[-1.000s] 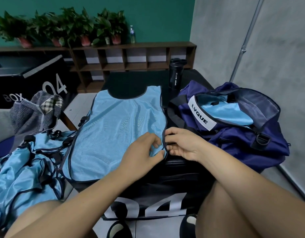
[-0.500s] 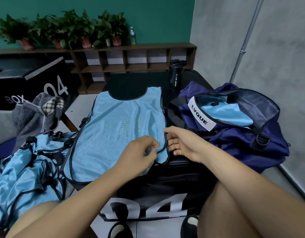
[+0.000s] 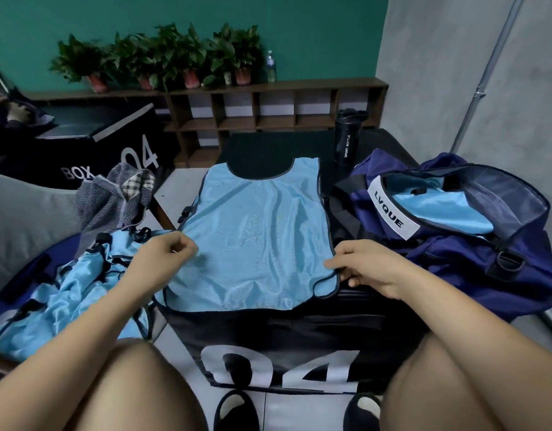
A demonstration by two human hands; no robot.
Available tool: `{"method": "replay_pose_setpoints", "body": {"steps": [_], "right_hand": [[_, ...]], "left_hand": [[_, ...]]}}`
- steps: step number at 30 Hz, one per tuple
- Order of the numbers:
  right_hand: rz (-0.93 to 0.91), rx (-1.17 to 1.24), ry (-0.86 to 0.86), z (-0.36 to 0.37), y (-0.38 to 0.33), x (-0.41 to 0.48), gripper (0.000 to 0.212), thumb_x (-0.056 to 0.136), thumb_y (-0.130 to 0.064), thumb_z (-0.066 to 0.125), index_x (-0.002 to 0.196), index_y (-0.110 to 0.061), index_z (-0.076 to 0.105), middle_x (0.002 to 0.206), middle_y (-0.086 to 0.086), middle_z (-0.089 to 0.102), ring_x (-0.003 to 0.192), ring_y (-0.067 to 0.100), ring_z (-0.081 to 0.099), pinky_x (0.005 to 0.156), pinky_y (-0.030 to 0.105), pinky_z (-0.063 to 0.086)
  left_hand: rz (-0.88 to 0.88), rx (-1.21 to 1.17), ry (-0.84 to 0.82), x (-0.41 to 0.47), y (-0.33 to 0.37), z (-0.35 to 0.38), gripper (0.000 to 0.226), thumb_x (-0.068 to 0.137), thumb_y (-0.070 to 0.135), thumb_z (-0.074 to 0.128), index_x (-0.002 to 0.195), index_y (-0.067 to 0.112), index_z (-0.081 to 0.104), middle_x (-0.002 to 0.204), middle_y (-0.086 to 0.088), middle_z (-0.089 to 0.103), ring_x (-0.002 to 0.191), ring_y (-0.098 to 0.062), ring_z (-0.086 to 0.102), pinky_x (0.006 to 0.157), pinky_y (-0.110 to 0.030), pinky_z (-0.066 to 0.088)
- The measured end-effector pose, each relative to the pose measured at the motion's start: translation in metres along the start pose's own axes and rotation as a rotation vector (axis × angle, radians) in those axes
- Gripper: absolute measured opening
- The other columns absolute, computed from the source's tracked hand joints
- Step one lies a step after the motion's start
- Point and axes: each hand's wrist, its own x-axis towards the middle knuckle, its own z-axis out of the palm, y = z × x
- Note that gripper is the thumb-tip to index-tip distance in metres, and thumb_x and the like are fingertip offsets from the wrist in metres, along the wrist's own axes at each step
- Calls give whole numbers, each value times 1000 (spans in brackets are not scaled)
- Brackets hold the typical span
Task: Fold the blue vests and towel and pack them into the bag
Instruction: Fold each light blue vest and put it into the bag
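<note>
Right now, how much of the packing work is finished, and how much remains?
Done: one blue vest already lies inside the open bag. In hand: a second vest is spread flat on the black box, the left grip and right grip pinching its side edges, not yet folded. Left: the crumpled pile of vests and the striped towel beside it.

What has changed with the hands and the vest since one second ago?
The left hand let go of the right edge of the vest, moved across to its left edge and pinches it there. The right hand still holds the right edge. The vest now lies flatter. The bag, the pile of vests and the towel stayed put.
</note>
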Motion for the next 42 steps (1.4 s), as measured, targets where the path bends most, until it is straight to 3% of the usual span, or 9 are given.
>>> {"method": "replay_pose_setpoints", "body": {"steps": [3,8,10,13,18,28,37,39,42], "right_hand": [[6,-72,-32,-1,3,-3,35,95,-13,76,74,-21,50,82,11,63,67,18,67,53,26,40],[-38,-226,16,5,9,-16,29,97,-18,76,77,-15,54,70,8,65,69,21,73,52,24,45],[-54,-279,32,8,11,-22,28,97,-18,76,76,-15,57,69,7,69,69,21,75,53,24,46],[-50,-289,65,11,14,-27,24,97,-18,75,79,-11,62,74,11,76,66,17,72,52,24,44],[-68,-246,193,9,13,-29,32,101,-20,69,70,-16,58,67,9,72,64,17,68,51,26,41],[-2,-266,179,2,19,-37,31,97,-16,72,70,-13,59,66,8,70,56,17,62,43,24,37],[-5,-298,189,3,19,-37,31,104,-28,68,79,-9,64,74,11,77,56,17,63,44,24,37],[-5,-288,206,2,17,-38,28,103,-24,67,80,-8,62,74,12,78,56,18,63,44,24,36],[17,-316,232,-2,15,-42,22,99,-18,65,80,-8,62,73,12,78,56,19,63,45,25,37]], "left_hand": [[-110,68,88,-7,-32,-21,14,96,25,66,84,19,71,63,2,70,54,-19,52,59,-33,44],[-231,9,101,-16,-70,-32,24,90,34,76,79,15,65,55,6,57,58,-23,48,59,-36,39],[-226,-1,29,-18,-71,-30,34,91,41,78,83,11,65,55,7,53,57,-19,43,58,-33,35],[-206,72,-38,-19,-66,-25,40,84,51,82,81,13,69,64,5,67,56,-14,48,59,-31,40],[-191,280,29,-20,-58,-17,24,84,34,82,76,15,70,68,-1,73,68,-23,69,63,-37,56],[-134,461,63,-17,-53,-11,26,83,35,81,77,15,65,67,-4,68,66,-23,64,61,-41,55],[-249,277,103,-14,-54,-17,21,81,20,83,81,6,67,59,-7,71,54,-24,67,57,-34,54],[-308,220,84,-12,-56,-19,21,80,17,80,72,1,70,53,-8,68,47,-22,59,56,-31,49],[-386,125,38,-12,-61,-23,31,81,17,78,54,13,62,47,-6,55,40,-21,42,50,-26,39]]}}
